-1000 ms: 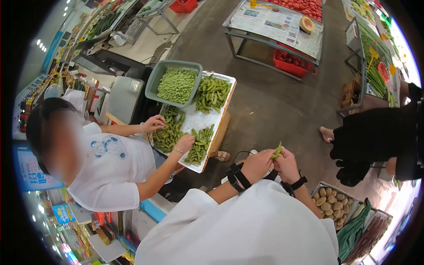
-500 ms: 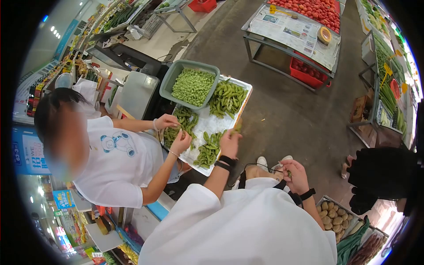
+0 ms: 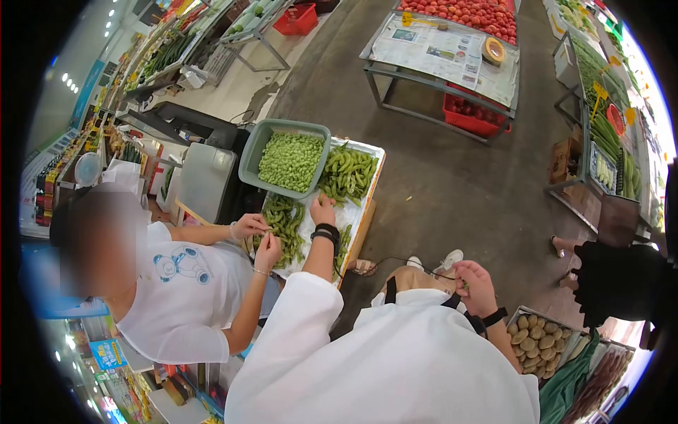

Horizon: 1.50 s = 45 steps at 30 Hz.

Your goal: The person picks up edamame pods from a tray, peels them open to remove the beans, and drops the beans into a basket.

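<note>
My left hand (image 3: 323,210), with dark bands on its wrist, is over the white tray (image 3: 304,227), just below the basket's near corner. Its fingers are curled, and what they hold is hidden. Shelled green edamame beans (image 3: 291,161) fill much of the grey-green plastic basket (image 3: 248,160) at the tray's far end. Edamame pods (image 3: 349,174) lie heaped right of the basket, with more pods (image 3: 284,227) in front of it. Near my lap, my right hand (image 3: 477,287) is closed around small green edamame, partly hidden by the fingers.
At left, a co-worker in a white shirt (image 3: 176,304) works pods with both hands (image 3: 260,240). A table with newspaper (image 3: 431,49) and tomatoes (image 3: 466,18) stands ahead. A crate of potatoes (image 3: 537,343) is at right, near a person in black (image 3: 611,283).
My left hand has moved left and up, from beside the tray's right edge to near the basket. My right hand stays almost in place, still closed. The view has shifted slightly.
</note>
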Each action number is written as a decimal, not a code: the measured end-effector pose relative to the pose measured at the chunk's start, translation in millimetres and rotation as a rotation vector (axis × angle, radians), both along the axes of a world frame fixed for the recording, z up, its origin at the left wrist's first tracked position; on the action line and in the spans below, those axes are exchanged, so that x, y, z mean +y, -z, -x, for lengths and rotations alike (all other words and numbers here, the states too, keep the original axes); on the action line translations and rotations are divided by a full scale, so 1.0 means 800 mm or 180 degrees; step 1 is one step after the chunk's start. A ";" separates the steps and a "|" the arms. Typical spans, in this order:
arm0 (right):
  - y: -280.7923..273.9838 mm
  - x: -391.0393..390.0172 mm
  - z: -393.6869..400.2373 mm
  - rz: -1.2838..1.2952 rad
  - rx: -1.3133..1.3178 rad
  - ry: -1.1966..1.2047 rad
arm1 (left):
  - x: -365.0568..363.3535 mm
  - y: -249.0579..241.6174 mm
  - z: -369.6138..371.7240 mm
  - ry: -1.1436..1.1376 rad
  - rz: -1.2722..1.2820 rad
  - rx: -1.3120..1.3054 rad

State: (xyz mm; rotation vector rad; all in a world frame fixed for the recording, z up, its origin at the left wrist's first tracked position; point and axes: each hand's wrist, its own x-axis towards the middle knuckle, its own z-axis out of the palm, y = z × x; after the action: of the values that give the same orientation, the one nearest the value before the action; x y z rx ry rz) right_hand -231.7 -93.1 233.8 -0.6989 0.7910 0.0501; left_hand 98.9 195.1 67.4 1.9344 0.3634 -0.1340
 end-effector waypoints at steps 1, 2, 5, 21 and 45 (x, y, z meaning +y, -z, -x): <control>0.003 0.002 -0.001 0.0065 -0.0068 -0.0057 | -0.007 -0.006 0.010 0.0331 -0.0484 -0.0195; 0.004 0.006 -0.001 0.0127 -0.0125 -0.0112 | -0.018 -0.008 0.027 0.0574 -0.0045 -0.0158; -0.011 0.014 -0.012 0.0615 -0.0163 -0.0506 | -0.080 -0.100 0.114 0.1587 0.1011 0.0613; -0.019 0.036 -0.016 0.1385 0.0110 -0.0309 | -0.152 -0.245 0.267 0.3735 0.0489 0.0201; -0.003 0.049 0.029 0.0688 -0.0291 0.0100 | -0.145 -0.192 0.312 0.3008 0.1309 0.0428</control>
State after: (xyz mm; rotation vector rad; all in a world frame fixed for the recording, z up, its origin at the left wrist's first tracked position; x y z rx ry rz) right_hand -254.6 -53.7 236.6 -0.8868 0.7256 -0.0968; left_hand -150.8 79.4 221.0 1.5441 -0.4898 -0.8817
